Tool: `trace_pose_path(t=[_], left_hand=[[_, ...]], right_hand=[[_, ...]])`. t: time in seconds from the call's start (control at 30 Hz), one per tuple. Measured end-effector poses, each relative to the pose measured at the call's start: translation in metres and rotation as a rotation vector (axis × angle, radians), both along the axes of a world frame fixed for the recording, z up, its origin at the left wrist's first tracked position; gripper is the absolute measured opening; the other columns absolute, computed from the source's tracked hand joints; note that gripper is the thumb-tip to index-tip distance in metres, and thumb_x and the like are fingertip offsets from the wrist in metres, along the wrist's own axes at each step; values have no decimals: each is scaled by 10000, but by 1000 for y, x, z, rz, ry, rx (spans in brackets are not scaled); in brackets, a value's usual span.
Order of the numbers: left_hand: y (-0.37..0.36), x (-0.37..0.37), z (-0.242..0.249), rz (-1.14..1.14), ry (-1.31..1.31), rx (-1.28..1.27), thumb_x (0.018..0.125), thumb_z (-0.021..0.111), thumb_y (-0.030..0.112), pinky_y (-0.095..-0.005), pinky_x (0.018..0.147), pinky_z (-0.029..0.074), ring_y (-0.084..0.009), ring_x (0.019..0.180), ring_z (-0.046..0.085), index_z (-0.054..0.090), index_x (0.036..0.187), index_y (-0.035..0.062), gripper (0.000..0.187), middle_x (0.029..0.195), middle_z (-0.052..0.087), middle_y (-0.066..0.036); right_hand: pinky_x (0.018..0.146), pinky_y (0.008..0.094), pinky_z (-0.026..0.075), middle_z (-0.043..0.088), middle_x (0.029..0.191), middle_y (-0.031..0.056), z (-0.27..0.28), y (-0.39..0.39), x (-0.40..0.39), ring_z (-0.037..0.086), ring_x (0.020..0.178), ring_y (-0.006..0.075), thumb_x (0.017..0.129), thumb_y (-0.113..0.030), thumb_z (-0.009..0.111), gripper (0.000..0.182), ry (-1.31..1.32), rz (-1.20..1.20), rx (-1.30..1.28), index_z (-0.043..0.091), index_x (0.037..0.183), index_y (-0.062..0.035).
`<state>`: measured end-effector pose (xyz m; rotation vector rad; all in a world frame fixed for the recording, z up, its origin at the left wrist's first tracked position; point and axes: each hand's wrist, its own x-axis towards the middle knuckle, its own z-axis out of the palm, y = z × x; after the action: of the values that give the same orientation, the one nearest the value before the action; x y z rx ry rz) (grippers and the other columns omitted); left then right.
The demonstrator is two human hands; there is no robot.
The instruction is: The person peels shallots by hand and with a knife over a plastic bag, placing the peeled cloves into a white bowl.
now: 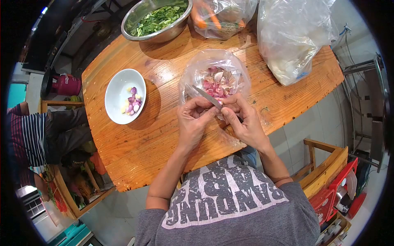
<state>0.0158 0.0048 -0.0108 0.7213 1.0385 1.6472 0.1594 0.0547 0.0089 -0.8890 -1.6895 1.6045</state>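
Note:
Over the front of an open clear plastic bag [186,78], my two hands meet. My right hand [245,123] is closed on a small knife [207,96], its blade pointing up and left across my left fingers. My left hand [194,121] is closed, thumb and fingers pinching a small shallot [221,102], mostly hidden by the fingertips and blade. Inside the bag lie reddish shallot skins [213,88] and a pale garlic clove [218,76]. Left of my hands stands a white bowl [115,96] with several peeled shallots [134,102] and some pale cloves.
At the back of the wooden table [152,139] stand a metal bowl [154,37] of chopped greens, a bag of carrots [217,20] and a larger plastic bag [287,45]. Another person in a striped shirt [33,139] is at the left. A wooden chair [326,168] stands at right.

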Motion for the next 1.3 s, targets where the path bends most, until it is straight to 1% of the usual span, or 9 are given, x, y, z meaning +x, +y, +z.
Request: trace_pose_path(t=[0.2,0.3,0.4,0.5,0.6,0.7,0.93,1.13,1.3], left_hand=[[-1,1,-8,-5,-31,-9,768,659,-80,-254,776,509,-117,852,616,621,850,0,120,915,639,-61],[2,2,-9,-7,-32,21,760,668,-77,-261,789,506,-120,893,608,633,874,10,147,974,619,-56],[3,0,-3,-50,-59,0,769,666,-59,-265,807,498,-126,924,600,645,939,17,187,1030,598,-52],[3,-5,0,-122,-114,-44,794,649,-37,-268,828,488,-132,932,600,645,1005,14,218,1046,597,-54],[3,-7,-2,-135,-142,-73,818,629,-10,-267,842,481,-132,921,606,638,1033,4,215,1034,614,-63],[0,-10,-3,-190,-173,-84,830,621,13,-264,837,481,-131,898,613,632,1041,-9,213,1000,638,-76],[-1,-13,2,-222,-261,-100,843,609,55,-268,823,488,-141,867,622,622,1061,-27,233,952,657,-105],[-3,-19,3,-184,-324,-68,852,590,48,-283,834,492,-156,907,621,608,1058,-30,221,971,647,-110],[-2,-17,-2,-134,-277,-106,850,585,21,-301,857,494,-172,934,620,580,1081,-24,235,1007,627,-115]], right_hand=[[663,276,492,635,801,113,4,2,0,633,761,152,912,-121,557,182,-12,-2,-19,484,998,22],[590,229,462,598,738,76,0,4,-2,594,680,102,932,-140,526,153,35,-1,-38,479,982,-3],[467,172,363,536,673,43,6,13,10,464,517,39,973,-209,451,161,182,131,-383,461,981,-49],[393,147,238,503,642,27,12,18,13,310,429,7,997,-289,375,207,268,209,-556,440,994,-92],[365,142,224,512,653,35,4,18,13,289,395,14,997,-327,360,236,305,232,-577,428,1026,-103],[361,137,224,517,665,39,8,18,13,298,397,13,993,-328,374,227,356,215,-711,425,1032,-111],[363,136,232,523,673,47,5,19,11,314,403,16,992,-325,379,223,324,128,-636,416,1046,-111],[392,145,255,504,657,37,5,19,8,329,425,23,996,-311,368,218,265,43,-534,405,1051,-104],[408,151,258,474,647,15,1,12,3,336,443,27,995,-271,385,200,207,-10,-409,413,1094,-100]])
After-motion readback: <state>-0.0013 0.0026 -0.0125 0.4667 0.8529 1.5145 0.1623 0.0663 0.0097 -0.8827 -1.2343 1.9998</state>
